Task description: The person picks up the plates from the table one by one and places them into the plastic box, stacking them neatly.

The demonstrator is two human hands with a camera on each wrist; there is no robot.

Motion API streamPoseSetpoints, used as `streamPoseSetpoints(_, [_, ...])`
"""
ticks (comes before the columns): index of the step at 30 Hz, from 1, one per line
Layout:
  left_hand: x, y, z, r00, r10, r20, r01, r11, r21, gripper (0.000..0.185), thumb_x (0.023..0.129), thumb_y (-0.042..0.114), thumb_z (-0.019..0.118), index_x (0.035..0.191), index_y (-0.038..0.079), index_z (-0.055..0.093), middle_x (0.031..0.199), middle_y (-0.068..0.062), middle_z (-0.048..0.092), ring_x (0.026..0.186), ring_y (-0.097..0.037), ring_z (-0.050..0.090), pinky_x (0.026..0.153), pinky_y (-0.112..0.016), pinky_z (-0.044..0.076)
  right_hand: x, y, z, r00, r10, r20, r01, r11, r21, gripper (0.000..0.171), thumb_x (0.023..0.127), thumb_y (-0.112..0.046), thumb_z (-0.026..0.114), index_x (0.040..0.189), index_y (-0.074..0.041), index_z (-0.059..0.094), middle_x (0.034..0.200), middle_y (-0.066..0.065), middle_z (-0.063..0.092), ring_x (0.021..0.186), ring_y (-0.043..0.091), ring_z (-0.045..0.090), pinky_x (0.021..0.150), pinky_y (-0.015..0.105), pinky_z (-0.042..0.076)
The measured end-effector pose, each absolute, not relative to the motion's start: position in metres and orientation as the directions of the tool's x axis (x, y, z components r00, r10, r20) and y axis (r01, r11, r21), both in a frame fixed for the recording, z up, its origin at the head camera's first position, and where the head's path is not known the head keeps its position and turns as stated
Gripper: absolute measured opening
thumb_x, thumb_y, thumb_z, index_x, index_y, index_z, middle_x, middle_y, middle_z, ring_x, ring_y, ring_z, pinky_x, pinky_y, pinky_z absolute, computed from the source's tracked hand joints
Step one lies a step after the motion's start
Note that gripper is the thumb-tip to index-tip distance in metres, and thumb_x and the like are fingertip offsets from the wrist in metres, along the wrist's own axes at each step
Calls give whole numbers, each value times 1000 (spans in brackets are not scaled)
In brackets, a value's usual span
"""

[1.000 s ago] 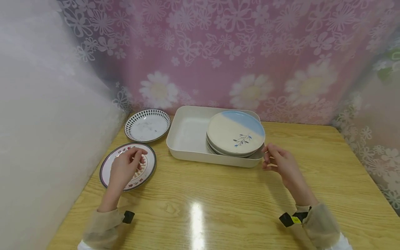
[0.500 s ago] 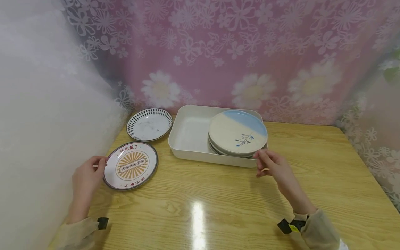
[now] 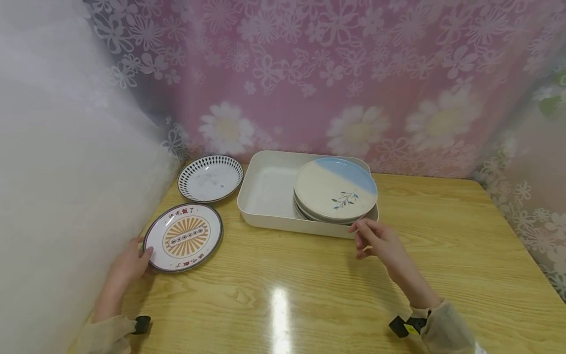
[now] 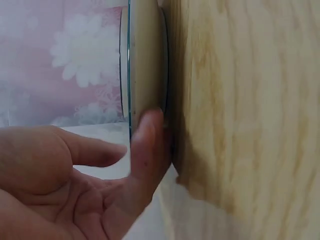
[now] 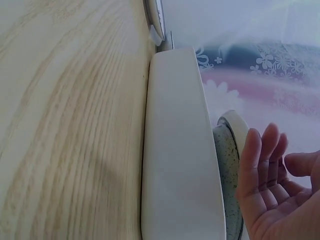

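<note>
A white plate [image 3: 185,238] with a dark rim, orange rays and red characters lies at the left of the table. My left hand [image 3: 131,263] is at its near-left edge, thumb over the rim and fingers beneath; in the left wrist view the fingers [image 4: 147,150] reach under the plate's pale underside [image 4: 148,60]. A cream-and-blue plate [image 3: 331,189] with a leaf sprig tops a stack in the right part of a white tray [image 3: 265,221]. My right hand [image 3: 379,246], fingers loosely bent and holding nothing, hovers by the tray's front right corner.
A shallow plate [image 3: 210,179] with black diamond marks round its rim stands behind the rayed plate, left of the tray. A white curtain [image 3: 75,187] borders the table's left side. Pink floral cloth [image 3: 292,98] hangs along the back.
My left hand has moved left from above the rayed plate to its outer edge, with fingers now under the rim. My right hand has drifted left and slightly nearer along the tray's front corner.
</note>
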State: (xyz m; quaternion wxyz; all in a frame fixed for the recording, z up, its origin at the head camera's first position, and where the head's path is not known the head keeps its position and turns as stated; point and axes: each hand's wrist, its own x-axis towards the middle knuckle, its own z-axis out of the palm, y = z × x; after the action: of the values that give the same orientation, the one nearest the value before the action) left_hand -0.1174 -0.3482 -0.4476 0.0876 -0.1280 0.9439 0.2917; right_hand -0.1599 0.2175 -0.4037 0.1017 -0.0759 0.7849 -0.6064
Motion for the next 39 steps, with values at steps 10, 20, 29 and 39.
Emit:
streamPoseSetpoints(10, [-116,-353,-458,-933,-93,-347,-357,350,866,54,109,3,26,146,-24,-2,129,-48,37,70,-12,67,71,-32,63,-157,213,-407,-958,-267,-105,35,254,-967,44,110,-31,43,119,10,56,78,6,57,63,18,62,66,38,62])
streamPoseSetpoints(20, [-116,-355,-462,-931,-104,-349,-362,357,861,42,108,2,28,135,-28,16,92,-17,61,69,-13,69,71,-31,63,-155,214,-411,-950,-299,-92,19,239,-971,44,110,-32,44,117,10,56,77,7,57,62,18,61,64,41,61])
streamPoseSetpoints(29, [-116,-352,-461,-926,-121,-357,-375,372,849,41,108,3,26,134,-28,16,98,-23,59,70,-14,69,72,-29,62,-155,215,-413,-950,-295,-106,34,239,-970,40,110,-34,45,113,3,59,78,7,57,62,19,62,64,41,62])
streamPoseSetpoints(39, [-111,-351,-465,-931,-147,-333,-364,355,861,40,108,2,27,134,-28,18,100,-25,60,69,-12,69,72,-29,62,-154,217,-415,-949,-291,-124,54,238,-970,39,110,-34,44,114,2,58,78,7,57,63,19,62,65,45,61])
